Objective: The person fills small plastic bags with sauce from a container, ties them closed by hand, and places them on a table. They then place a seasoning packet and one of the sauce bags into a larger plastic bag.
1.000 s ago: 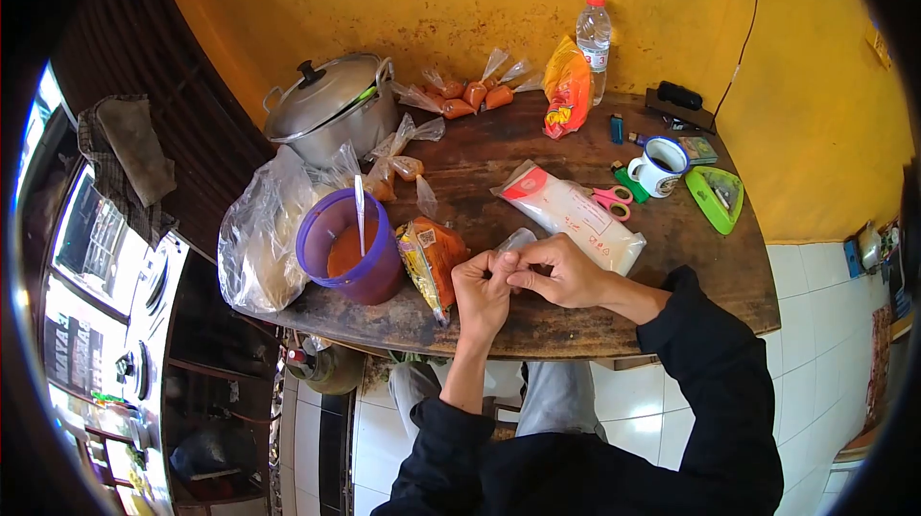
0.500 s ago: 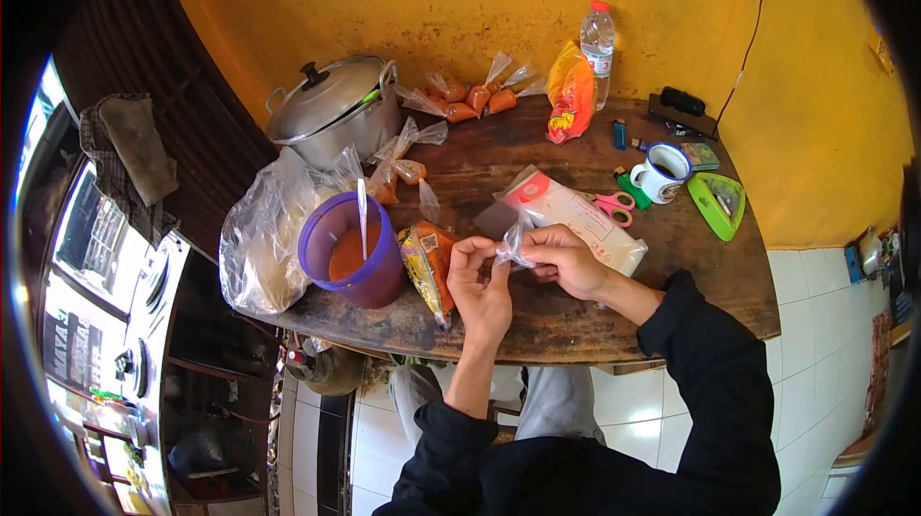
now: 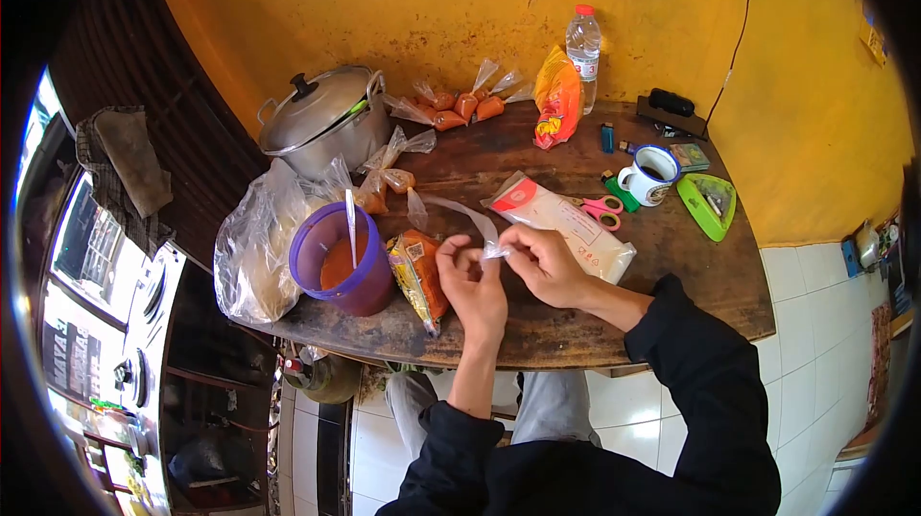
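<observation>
Two hands at one clear plastic strip, several filled containers around

Left: lettering beyond the surface [image 3: 700, 295] is only partly legible. A clear bag [image 3: 254, 257] holds pale contents, detail obscured by creases. The lidded pot [image 3: 331, 137] shows something green at its rim; its interior is hidden. The purple tub [image 3: 360, 291] contains orange-red sauce and a spoon [image 3: 351, 228]. Small knotted bags [image 3: 466, 107] behind hold orange contents.

Centre: an orange-and-yellow packet [image 3: 419, 281], print too small to read, lies beside the left hand [image 3: 477, 303]. Its fingers are partly curled, thumb at the strip; whether they grip, cannot tell. The clear plastic strip [image 3: 472, 217] runs above the surface to the right hand [image 3: 549, 269], whose fingers pinch its bunched end.

Right: a white packet [image 3: 561, 219] bears red print, illegible. The bottle [image 3: 583, 51] label shows "3". The blue-rimmed mug [image 3: 648, 180] holds dark liquid; the green tray [image 3: 708, 204], small items, unidentified.
</observation>
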Demonstrator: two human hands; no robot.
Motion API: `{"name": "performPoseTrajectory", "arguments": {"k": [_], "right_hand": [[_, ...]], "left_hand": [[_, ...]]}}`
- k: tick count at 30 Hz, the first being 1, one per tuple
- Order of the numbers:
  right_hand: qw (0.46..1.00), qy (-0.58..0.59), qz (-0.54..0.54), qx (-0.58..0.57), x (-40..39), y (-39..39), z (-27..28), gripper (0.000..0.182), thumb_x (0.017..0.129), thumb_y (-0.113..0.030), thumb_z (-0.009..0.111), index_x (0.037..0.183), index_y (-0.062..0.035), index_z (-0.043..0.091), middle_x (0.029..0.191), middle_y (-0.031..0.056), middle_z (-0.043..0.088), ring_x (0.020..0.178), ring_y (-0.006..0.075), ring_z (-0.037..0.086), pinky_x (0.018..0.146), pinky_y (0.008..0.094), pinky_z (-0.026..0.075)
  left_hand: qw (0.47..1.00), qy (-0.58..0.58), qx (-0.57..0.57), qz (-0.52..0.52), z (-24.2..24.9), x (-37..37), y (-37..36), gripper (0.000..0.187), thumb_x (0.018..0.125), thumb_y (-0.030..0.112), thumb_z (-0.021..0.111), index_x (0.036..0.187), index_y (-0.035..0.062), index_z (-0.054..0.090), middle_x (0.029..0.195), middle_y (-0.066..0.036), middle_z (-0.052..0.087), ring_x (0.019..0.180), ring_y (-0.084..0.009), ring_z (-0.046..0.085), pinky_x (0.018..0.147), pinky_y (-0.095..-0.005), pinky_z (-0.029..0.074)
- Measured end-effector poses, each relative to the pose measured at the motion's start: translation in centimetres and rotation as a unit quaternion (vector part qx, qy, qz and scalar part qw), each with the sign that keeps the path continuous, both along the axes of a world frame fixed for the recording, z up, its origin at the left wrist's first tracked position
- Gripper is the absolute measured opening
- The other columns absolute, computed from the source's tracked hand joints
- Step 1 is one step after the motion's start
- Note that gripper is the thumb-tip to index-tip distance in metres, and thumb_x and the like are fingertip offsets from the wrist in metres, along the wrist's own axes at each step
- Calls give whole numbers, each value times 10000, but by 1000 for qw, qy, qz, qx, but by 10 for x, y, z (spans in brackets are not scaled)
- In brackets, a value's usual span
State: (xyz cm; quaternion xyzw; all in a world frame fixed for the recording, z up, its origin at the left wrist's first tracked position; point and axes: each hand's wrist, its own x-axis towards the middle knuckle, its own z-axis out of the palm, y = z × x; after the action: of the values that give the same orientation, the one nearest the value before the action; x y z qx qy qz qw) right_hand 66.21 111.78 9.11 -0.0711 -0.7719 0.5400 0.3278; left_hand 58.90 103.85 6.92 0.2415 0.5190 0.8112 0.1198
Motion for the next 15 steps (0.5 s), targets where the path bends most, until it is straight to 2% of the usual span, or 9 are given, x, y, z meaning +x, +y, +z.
{"name": "performPoseTrajectory", "arguments": {"k": [1,2,4,6,8,9,12,13,15], "right_hand": [[999,-12,28,39,3,3,1,51,802,-57,477,800,-8,491,624,16,466,554,59,397,480,240,337],[999,-11,28,39,4,7,-1,51,802,-57,477,800,-8,491,624,16,466,554,59,397,480,240,337],[992,-1,116,-51,3,15,-6,61,775,-54,456,730,-13,451,598,5,427,539,49,342,464,236,280],[992,-1,114,-54,3,18,-6,83,752,-57,456,688,-23,415,582,0,402,538,41,325,455,236,259],[999,-13,2,29,3,18,-3,78,752,-55,467,690,-22,434,561,20,432,534,54,367,455,247,287],[997,-9,-48,55,3,15,0,58,772,-53,493,739,-16,462,611,59,501,538,81,424,466,251,326],[987,66,-124,77,2,7,6,57,797,-51,515,812,-9,479,694,97,549,554,107,466,487,252,361],[986,62,-116,99,2,7,3,77,814,-52,520,860,-7,476,719,88,537,558,119,457,498,254,372],[991,51,-81,93,3,2,2,72,815,-49,516,860,-8,478,705,82,525,559,127,453,501,256,374]], "left_hand": [[1000,-13,17,22,3,-5,3,389,747,-118,549,1084,6,399,786,-21,535,669,-63,493,599,-185,394],[1000,-12,18,22,6,-7,1,389,747,-118,549,1084,6,399,786,-21,535,669,-63,493,599,-185,394],[999,-14,2,-51,15,-8,-3,405,751,-124,541,1109,5,404,812,-33,569,656,-66,490,614,-192,405],[996,-17,30,-86,15,-5,-5,413,761,-115,531,1134,12,405,833,-38,590,630,-44,470,558,-172,373],[983,-60,40,-170,23,2,-11,429,779,-103,475,1181,15,382,845,-46,565,585,-36,434,505,-168,329],[974,-109,61,-190,27,5,-12,447,778,-92,465,1201,24,375,800,-29,555,534,-20,382,469,-164,264],[937,-193,124,-265,28,2,-15,418,762,-108,503,1141,39,408,710,18,532,590,-4,416,486,-150,277],[937,-192,123,-263,27,2,-14,418,762,-108,503,1141,39,408,710,18,532,590,-4,416,486,-150,277],[986,-46,29,-158,22,0,-8,429,731,-114,521,1118,30,404,672,23,498,579,-18,412,486,-158,288]]}}
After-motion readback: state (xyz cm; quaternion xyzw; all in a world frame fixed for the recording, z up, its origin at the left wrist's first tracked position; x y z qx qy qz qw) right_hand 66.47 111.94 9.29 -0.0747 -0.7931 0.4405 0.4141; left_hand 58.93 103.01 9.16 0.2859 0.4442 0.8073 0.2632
